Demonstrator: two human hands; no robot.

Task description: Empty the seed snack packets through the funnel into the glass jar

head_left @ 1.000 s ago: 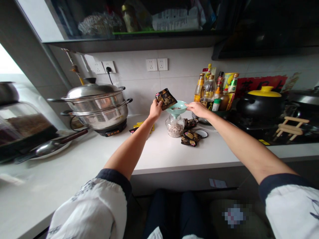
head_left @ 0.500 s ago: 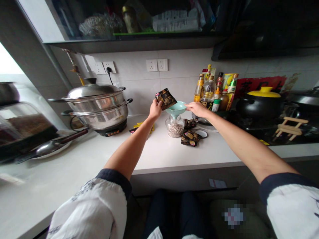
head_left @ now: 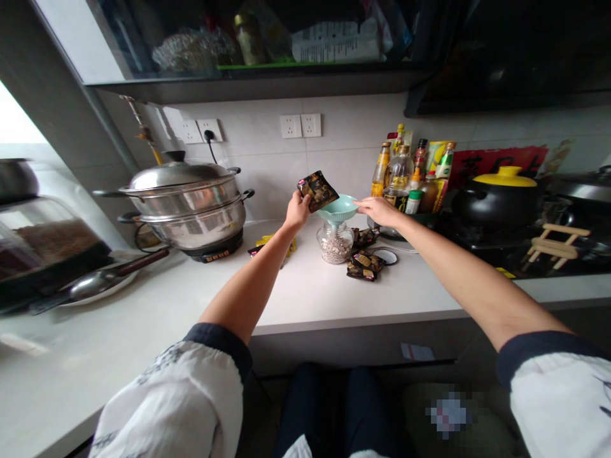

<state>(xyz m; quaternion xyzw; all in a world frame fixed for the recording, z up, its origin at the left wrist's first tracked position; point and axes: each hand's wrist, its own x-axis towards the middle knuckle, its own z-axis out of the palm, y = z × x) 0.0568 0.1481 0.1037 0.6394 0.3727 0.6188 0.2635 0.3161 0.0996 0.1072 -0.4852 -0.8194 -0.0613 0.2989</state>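
Note:
Pinched in my left hand [head_left: 298, 212] is a dark printed packet [head_left: 317, 190], tilted with its right end over a light green funnel [head_left: 340, 209]. My right hand [head_left: 379, 210] is closed on the funnel's right rim. The funnel's spout sits in the mouth of a clear glass jar [head_left: 335, 245], which is well filled with small pale brownish pieces. Whether anything is falling from the packet cannot be made out. Right of the jar lie several more dark packets [head_left: 365, 264] and a round lid or ring [head_left: 386, 256].
At the left stands a two-tier steel steamer [head_left: 188, 203] on an electric base, with a ladle [head_left: 98, 282] on a plate nearby. Sauce bottles [head_left: 403, 170] cluster behind my right hand. A black pot with a yellow lid [head_left: 506, 178] and a small wooden stool-shaped stand [head_left: 554, 247] are farther right.
Both hands, the packet and the funnel keep nearly the same places. I see no clear difference in the jar.

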